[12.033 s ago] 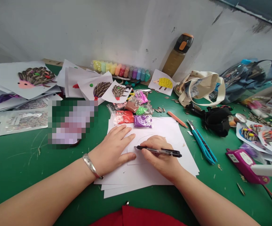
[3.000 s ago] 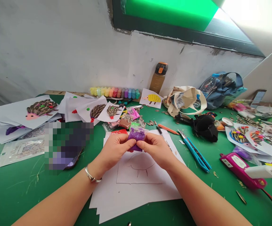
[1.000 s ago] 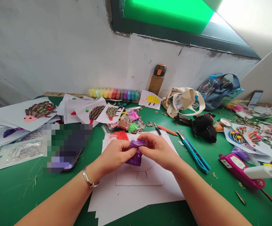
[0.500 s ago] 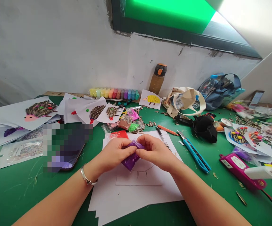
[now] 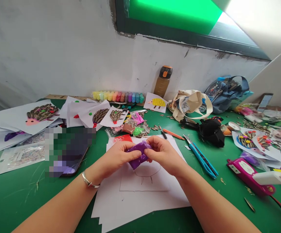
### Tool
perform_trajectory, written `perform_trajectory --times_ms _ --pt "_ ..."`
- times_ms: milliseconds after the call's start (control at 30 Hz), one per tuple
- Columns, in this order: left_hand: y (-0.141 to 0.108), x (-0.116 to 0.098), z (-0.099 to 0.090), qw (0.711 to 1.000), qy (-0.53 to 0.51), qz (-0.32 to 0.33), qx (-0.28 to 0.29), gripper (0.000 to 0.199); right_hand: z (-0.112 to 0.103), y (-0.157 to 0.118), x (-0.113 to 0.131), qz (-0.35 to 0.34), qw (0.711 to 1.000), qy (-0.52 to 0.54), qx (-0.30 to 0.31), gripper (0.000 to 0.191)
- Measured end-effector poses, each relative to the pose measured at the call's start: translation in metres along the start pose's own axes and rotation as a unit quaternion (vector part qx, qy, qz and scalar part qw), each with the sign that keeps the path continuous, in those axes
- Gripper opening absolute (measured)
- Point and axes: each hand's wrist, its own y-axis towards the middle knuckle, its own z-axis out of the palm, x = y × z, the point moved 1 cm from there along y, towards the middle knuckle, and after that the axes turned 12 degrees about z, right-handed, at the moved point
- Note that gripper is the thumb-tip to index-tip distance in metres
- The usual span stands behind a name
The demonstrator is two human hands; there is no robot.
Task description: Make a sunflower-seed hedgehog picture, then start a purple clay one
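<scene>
Clamped between the fingers of the left hand (image 5: pixel 116 156) and the right hand (image 5: pixel 164 152), a purple packet (image 5: pixel 142 149) is held above the paper stack (image 5: pixel 126 208). Beyond the stack, brown (image 5: pixel 129 127) and green packets (image 5: pixel 138 131) are bunched near scattered seeds (image 5: pixel 154 128); right of it a blue cutter (image 5: pixel 201 158) is laid, left of it a partly pixelated phone (image 5: pixel 76 163). On the stack, a drawn outline (image 5: pixel 146 176) is partly hidden by the hands. The packet is glossy, creased and tilted. Both thumbs (image 5: pixel 134 156) are pressed against its near face.

Purple packet (image 5: pixel 138 160) between both hands (image 5: pixel 116 159) (image 5: pixel 166 158)
</scene>
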Motion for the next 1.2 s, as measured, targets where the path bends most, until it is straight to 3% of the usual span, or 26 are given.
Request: perform_trajectory --times_ms 333,633,833,1033,1200 --pt "0.001 0.001 0.006 0.999 0.005 0.001 -0.034 0.031 0.005 0.002 -0.007 0.004 0.998 -0.048 -0.051 0.004" --pt "0.001 -0.005 0.002 0.996 0.076 -0.008 -0.046 0.03 -0.001 -0.002 0.002 0.032 0.998 -0.043 0.017 0.013" --pt "0.001 -0.004 0.004 0.998 0.057 0.0 -0.017 0.03 -0.002 -0.002 -0.004 0.03 0.991 -0.126 -0.021 0.004" --pt "0.001 0.0 0.003 0.996 0.06 -0.014 -0.058 0.033 0.004 0.0 -0.006 0.031 0.99 -0.127 -0.051 0.005" --pt "0.001 -0.001 0.001 0.995 0.07 -0.017 -0.062 0.034 0.0 0.001 -0.002 0.038 0.997 -0.073 -0.013 0.01"
